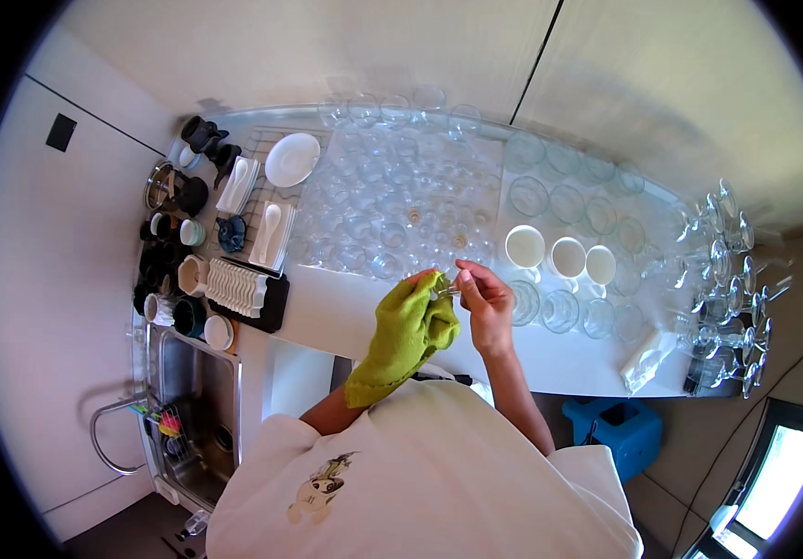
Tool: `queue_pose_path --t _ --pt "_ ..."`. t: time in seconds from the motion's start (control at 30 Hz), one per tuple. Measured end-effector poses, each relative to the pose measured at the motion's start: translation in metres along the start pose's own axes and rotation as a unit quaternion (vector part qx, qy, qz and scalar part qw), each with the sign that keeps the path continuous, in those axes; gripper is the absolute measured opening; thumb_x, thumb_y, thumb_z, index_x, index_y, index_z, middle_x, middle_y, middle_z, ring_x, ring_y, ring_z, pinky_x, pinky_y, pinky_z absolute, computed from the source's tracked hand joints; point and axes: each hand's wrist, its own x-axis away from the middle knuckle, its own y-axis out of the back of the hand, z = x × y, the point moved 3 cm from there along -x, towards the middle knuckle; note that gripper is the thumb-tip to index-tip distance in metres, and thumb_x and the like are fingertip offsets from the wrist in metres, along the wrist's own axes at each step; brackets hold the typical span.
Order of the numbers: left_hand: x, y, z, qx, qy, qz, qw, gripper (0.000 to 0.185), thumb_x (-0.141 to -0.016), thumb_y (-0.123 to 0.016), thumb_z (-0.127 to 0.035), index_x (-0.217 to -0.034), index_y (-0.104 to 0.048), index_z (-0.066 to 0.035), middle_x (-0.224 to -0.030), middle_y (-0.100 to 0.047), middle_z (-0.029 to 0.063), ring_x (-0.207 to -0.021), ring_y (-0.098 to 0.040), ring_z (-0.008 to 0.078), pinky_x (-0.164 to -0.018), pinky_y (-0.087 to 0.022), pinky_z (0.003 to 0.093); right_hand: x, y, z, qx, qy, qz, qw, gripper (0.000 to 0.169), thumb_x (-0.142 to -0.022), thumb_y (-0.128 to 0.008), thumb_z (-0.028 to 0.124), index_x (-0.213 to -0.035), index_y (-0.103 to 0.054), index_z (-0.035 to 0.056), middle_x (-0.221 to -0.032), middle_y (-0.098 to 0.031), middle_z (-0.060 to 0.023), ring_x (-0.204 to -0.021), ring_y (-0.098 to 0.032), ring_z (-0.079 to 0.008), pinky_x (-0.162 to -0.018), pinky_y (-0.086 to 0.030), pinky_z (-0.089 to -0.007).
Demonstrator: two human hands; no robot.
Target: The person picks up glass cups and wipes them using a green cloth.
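A green cloth (401,328) drapes over my left hand (412,307) and part of its forearm, and its fingers are mostly hidden beneath it. Between my hands is a small clear glass piece (446,292), partly wrapped in the cloth; its full shape cannot be told. The thumb and fingers of my right hand (485,297) pinch its right end. Both hands are above the front edge of the white counter (331,300), close in front of many small clear glasses (393,235). White mugs (525,247) stand beyond my right hand.
Larger glass tumblers (560,311) and stemmed glasses (730,300) stand on the right, near a white packet (649,360). Leftward are stacked white dishes (237,286), a white plate (293,160), dark cups and a steel sink (198,391). A blue bin (625,440) sits below the counter.
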Motion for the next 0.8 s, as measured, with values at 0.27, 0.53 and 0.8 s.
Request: queue_pose_path --t 0.27,0.53,0.8 --pt "-0.007 0.012 0.050 0.099 0.214 0.061 0.970 0.034 -0.075 -0.067 -0.006 -0.106 -0.053 -0.003 -0.078 -0.055 0.0031 -0.065 -0.053 0.0116 -0.054 -0.042 0.0247 0.006 0.011 0.006 -0.013 0.126 0.072 0.989 0.021 -0.085 -0.061 0.001 -0.106 -0.057 -0.0005 -0.081 -0.062 -0.0031 -0.076 -0.057 -0.0086 -0.075 -0.043 -0.0237" --pt "0.007 0.016 0.044 0.047 0.375 0.085 0.922 0.026 -0.087 -0.057 -0.028 -0.094 -0.061 -0.003 -0.080 -0.054 0.0009 -0.073 -0.052 0.0101 -0.058 -0.045 0.0281 0.004 0.004 0.014 0.220 0.193 0.136 0.947 0.010 -0.083 -0.063 0.002 -0.092 -0.063 0.0020 -0.078 -0.059 -0.0050 -0.081 -0.053 -0.0163 -0.074 -0.043 -0.0291" --pt "0.006 0.016 0.048 -0.075 0.011 0.135 0.988 0.025 -0.088 -0.057 -0.026 -0.097 -0.054 -0.004 -0.080 -0.052 0.0026 -0.075 -0.053 0.0129 -0.065 -0.047 0.0280 0.005 -0.013 0.007 0.288 0.233 0.212 0.904 0.018 -0.078 -0.069 0.006 -0.095 -0.065 0.0047 -0.085 -0.062 -0.0048 -0.082 -0.050 -0.0211 -0.073 -0.043 -0.0314"
